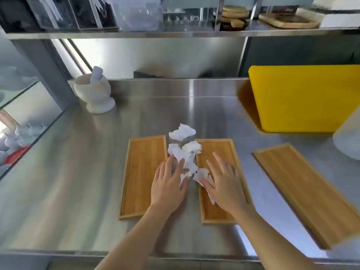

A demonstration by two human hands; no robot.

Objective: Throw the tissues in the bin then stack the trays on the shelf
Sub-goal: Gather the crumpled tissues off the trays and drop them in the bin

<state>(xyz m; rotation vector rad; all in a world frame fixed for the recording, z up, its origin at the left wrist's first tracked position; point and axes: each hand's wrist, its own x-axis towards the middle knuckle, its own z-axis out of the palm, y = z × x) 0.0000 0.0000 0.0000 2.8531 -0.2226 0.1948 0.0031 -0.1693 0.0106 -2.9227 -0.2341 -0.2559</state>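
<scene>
Three shallow bamboo trays lie on the steel counter: a left tray point(141, 172), a middle tray point(224, 151) and a right tray point(311, 191) set at an angle. Several crumpled white tissues point(184, 147) sit in a loose pile between the left and middle trays. My left hand point(169, 184) lies flat with fingers spread, its fingertips touching the pile's left side. My right hand point(224, 184) rests over the middle tray, fingers spread, pressing on one tissue. Neither hand grips anything. No bin is in view.
A white mortar with pestle point(95, 90) stands at the back left. A yellow cutting board point(303, 96) leans at the back right, beside a white container point(348, 137). An overhead shelf point(175, 33) holds clear boxes and wooden boards. A glass case point(29, 117) borders the left.
</scene>
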